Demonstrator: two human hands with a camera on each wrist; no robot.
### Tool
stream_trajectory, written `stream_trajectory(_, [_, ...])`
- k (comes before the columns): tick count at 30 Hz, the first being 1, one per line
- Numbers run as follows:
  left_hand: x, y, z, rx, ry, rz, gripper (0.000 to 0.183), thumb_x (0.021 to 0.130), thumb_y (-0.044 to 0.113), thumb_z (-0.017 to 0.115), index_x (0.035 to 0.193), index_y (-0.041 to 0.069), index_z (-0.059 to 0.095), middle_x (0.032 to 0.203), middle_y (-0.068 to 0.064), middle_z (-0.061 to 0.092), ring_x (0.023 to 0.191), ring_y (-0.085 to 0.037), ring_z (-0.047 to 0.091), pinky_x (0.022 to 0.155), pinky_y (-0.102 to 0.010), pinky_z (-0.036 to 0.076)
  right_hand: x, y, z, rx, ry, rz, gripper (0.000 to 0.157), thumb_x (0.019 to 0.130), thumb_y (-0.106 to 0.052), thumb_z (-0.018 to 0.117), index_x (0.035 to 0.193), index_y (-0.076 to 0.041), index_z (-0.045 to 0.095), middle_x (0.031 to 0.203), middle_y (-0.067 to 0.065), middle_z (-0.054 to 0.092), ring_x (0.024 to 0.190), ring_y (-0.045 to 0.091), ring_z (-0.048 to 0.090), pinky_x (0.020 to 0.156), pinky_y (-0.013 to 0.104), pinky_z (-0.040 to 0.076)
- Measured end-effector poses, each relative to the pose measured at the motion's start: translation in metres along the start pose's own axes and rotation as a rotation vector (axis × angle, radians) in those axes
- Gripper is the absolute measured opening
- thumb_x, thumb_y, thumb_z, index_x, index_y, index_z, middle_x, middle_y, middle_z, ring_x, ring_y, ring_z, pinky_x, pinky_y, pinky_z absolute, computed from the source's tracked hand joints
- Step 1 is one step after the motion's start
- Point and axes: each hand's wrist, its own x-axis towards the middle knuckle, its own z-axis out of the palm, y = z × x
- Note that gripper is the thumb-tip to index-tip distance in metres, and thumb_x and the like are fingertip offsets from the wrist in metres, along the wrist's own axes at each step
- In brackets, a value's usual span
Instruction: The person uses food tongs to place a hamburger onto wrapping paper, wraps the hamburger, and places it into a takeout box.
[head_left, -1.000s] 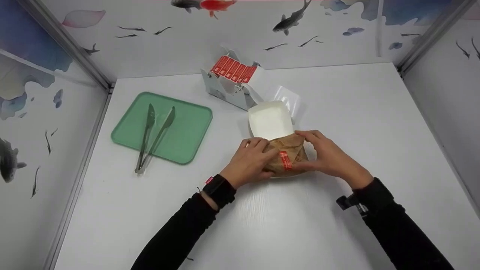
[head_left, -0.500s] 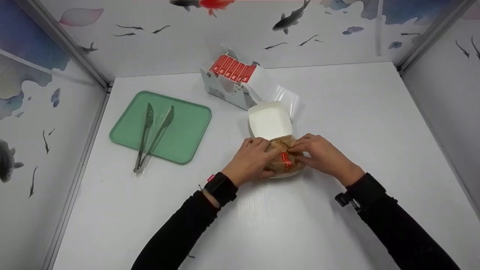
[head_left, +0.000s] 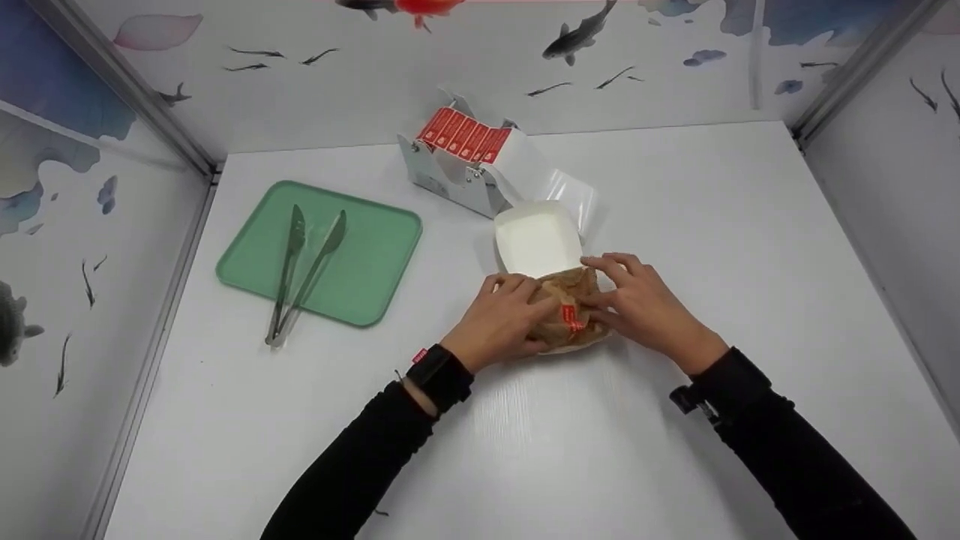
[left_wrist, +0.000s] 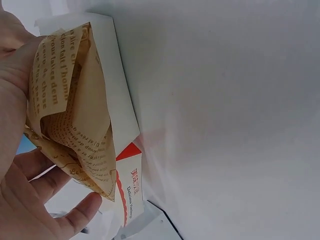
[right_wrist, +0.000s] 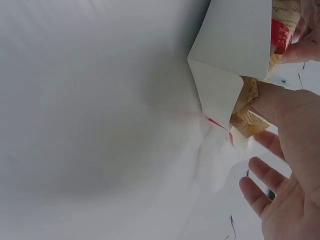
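Note:
A brown printed paper wrapper [head_left: 562, 330] with a red label lies in the base of a white takeaway box [right_wrist: 230, 35], whose lid [head_left: 538, 238] is folded back behind it. What the wrapper encloses is hidden. From the left my left hand [head_left: 495, 322] grips the wrapper, thumb near me and fingers along the far side. At its right side my right hand [head_left: 645, 311] pinches a loose paper fold between thumb and index finger, the other fingers reaching out straighter. The right wrist view shows that fold [right_wrist: 247, 125] at the box's edge.
A metal holder [head_left: 450, 180] with several red-topped packs [head_left: 465, 136] stands behind the box. Clear plastic [head_left: 576, 195] lies beside it. To the left, metal tongs [head_left: 285, 277] lie across a green tray [head_left: 390, 225]. White panels [head_left: 450, 60] bound the table.
My right hand has moved inward from the box's right rim onto the wrapper, and its upper fingers have since spread outward. The paper's right side is folded in. My left hand stays put.

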Motion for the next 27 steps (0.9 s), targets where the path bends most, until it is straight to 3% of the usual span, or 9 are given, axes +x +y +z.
stream_trajectory(3, [0.001,0.001,-0.001,0.006,0.001,0.005,0.052,0.089,0.055,0.083,0.125,0.024,0.061,0.139,-0.003,0.064,0.136,-0.026,0.058,0.112,-0.051,0.047,-0.006,0.002,-0.002,0.03,-0.072,0.031,0.034,0.092,-0.019,0.086,0.125,-0.017,0.082,0.149,0.007,0.068,0.148,0.044,0.05,0.104,0.069,0.049])
stream_trajectory(6, [0.002,0.002,-0.001,0.009,0.0,0.007,0.051,0.089,0.054,0.083,0.123,0.024,0.061,0.139,-0.003,0.064,0.136,-0.026,0.058,0.112,-0.05,0.046,-0.006,0.004,0.001,0.128,-0.121,0.054,0.036,0.095,-0.015,0.081,0.131,-0.015,0.079,0.138,0.007,0.074,0.147,0.043,0.054,0.112,0.069,0.046])
stream_trajectory(11, [0.002,0.002,-0.002,0.0,-0.02,0.006,0.05,0.09,0.054,0.082,0.124,0.024,0.061,0.141,-0.004,0.063,0.137,-0.027,0.057,0.112,-0.051,0.046,0.003,0.008,0.014,0.254,-0.03,0.077,0.025,0.086,-0.008,0.088,0.111,-0.007,0.085,0.113,0.009,0.083,0.121,0.041,0.07,0.104,0.059,0.055])
stream_trajectory(15, [0.002,0.001,-0.002,0.0,-0.017,0.012,0.052,0.089,0.054,0.084,0.124,0.023,0.061,0.14,-0.004,0.064,0.136,-0.027,0.058,0.112,-0.051,0.046,0.006,0.006,0.02,0.203,0.068,0.137,0.019,0.08,-0.012,0.095,0.097,-0.008,0.087,0.11,0.011,0.077,0.105,0.037,0.062,0.09,0.052,0.052])
stream_trajectory(19, [0.002,0.001,-0.002,0.007,-0.008,0.012,0.051,0.088,0.054,0.085,0.122,0.023,0.062,0.138,-0.004,0.064,0.135,-0.026,0.058,0.112,-0.051,0.046,0.003,0.007,0.022,0.173,0.122,0.167,0.022,0.079,-0.017,0.097,0.096,-0.009,0.087,0.118,0.013,0.07,0.11,0.037,0.061,0.093,0.053,0.051])
stream_trajectory(24, [0.001,0.002,-0.001,0.016,0.006,0.018,0.051,0.088,0.054,0.084,0.121,0.023,0.062,0.138,-0.004,0.064,0.135,-0.027,0.058,0.111,-0.052,0.047,-0.004,0.003,0.023,0.087,0.199,0.077,0.026,0.078,-0.016,0.097,0.102,-0.01,0.088,0.115,0.005,0.083,0.114,0.032,0.069,0.093,0.052,0.055])
stream_trajectory(27, [0.001,0.002,0.0,0.024,0.018,0.023,0.051,0.088,0.055,0.084,0.121,0.023,0.062,0.139,-0.004,0.064,0.135,-0.027,0.059,0.111,-0.052,0.048,-0.005,0.002,0.021,0.039,0.165,0.038,0.026,0.081,-0.015,0.094,0.106,-0.012,0.087,0.108,0.002,0.084,0.117,0.031,0.07,0.092,0.053,0.055])
